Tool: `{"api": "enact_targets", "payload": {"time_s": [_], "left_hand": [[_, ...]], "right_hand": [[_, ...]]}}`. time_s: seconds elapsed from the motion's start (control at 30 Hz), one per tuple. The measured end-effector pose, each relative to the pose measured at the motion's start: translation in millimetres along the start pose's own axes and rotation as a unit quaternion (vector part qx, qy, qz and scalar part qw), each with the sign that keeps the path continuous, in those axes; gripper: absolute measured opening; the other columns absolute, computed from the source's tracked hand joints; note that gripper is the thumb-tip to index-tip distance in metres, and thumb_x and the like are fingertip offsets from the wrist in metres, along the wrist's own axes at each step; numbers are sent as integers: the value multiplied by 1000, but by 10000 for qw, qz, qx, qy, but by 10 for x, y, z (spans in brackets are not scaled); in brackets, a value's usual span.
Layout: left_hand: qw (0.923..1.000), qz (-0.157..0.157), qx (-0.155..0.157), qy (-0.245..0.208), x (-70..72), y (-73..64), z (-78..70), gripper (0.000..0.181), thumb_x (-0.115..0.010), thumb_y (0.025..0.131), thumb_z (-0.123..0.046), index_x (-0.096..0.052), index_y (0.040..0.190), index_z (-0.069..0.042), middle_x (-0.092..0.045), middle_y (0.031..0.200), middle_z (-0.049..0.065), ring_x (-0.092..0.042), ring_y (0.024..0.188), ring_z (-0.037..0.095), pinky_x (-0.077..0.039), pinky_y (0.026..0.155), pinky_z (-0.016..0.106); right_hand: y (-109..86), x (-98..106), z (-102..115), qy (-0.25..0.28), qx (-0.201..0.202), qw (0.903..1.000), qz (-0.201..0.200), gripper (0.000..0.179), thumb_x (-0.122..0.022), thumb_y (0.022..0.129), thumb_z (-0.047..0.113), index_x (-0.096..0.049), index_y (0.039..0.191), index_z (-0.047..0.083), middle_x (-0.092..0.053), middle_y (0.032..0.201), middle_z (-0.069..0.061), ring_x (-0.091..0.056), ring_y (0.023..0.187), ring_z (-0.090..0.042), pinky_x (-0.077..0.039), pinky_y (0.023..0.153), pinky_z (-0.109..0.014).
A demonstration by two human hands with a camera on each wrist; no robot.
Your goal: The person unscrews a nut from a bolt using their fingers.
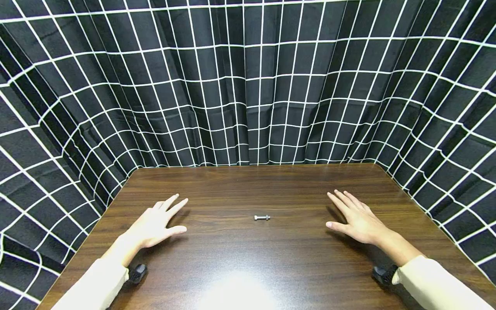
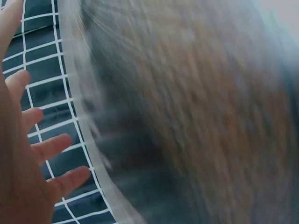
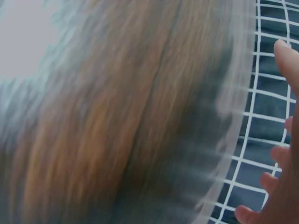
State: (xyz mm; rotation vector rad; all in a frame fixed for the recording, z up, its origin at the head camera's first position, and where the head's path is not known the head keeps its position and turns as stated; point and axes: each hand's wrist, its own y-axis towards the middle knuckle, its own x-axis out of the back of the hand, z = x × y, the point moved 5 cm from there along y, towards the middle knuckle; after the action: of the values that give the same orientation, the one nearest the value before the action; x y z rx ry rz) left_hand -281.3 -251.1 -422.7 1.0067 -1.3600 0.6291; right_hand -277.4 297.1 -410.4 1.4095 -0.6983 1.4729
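Observation:
A small silver bolt (image 1: 262, 218) lies on its side near the middle of the brown wooden table (image 1: 248, 185), with what looks like a nut at its right end. To its left, my left hand (image 1: 156, 224) hovers close over the table, fingers spread and holding nothing. On the other side, my right hand (image 1: 358, 219) is likewise spread, its thumb pointing toward the bolt. Both hands are well apart from the bolt. The left wrist view shows the left fingers (image 2: 51, 147) extended, and the right wrist view shows the right fingers (image 3: 275, 154); the bolt appears in neither.
A black curtain (image 1: 248, 86) with a white grid surrounds the table's back and sides. Dark wrist devices (image 1: 137, 273) sit at both cream sleeves (image 1: 97, 284). A bright light reflection lies on the table's near part.

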Motion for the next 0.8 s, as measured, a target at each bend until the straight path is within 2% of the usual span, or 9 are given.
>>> {"api": "enact_targets", "payload": {"time_s": [0.13,0.27,0.47,0.7,0.8], "left_hand": [[9998,136,16,-123,-15,33,-65,78,-52,88,-66,-38,150,-21,-35,152,13,-42,128,41,-39,93,61],[9992,117,-70,-380,-18,66,-127,76,-53,89,-65,-41,148,-18,-41,149,11,-45,125,39,-39,95,57],[9946,241,217,-989,-5,112,-201,66,-54,93,-55,-44,147,-19,-56,135,9,-54,119,34,-41,94,55],[9902,3,173,-1387,29,196,-316,60,-52,95,-54,-48,144,-19,-56,136,8,-53,123,29,-39,99,51],[9838,-128,176,-1779,26,247,-364,58,-56,94,-51,-50,142,-19,-61,130,6,-60,114,23,-45,93,47]], "right_hand": [[51,18,60,143,134,9997,-151,84,-65,89,48,-26,154,12,-28,154,-22,-22,139,-44,-25,96,-72],[101,29,112,331,236,9986,-334,82,-65,90,45,-26,153,10,-30,152,-23,-24,138,-45,-25,99,-68],[171,32,238,416,399,9963,-639,78,-66,91,42,-32,150,4,-37,147,-24,-31,134,-43,-27,103,-60],[242,-40,375,448,145,9957,-800,74,-68,89,41,-38,146,4,-46,139,-23,-39,127,-40,-37,95,-61],[268,-79,442,501,128,9950,-857,71,-69,88,40,-42,144,5,-49,135,-22,-41,125,-39,-41,90,-61]]}}
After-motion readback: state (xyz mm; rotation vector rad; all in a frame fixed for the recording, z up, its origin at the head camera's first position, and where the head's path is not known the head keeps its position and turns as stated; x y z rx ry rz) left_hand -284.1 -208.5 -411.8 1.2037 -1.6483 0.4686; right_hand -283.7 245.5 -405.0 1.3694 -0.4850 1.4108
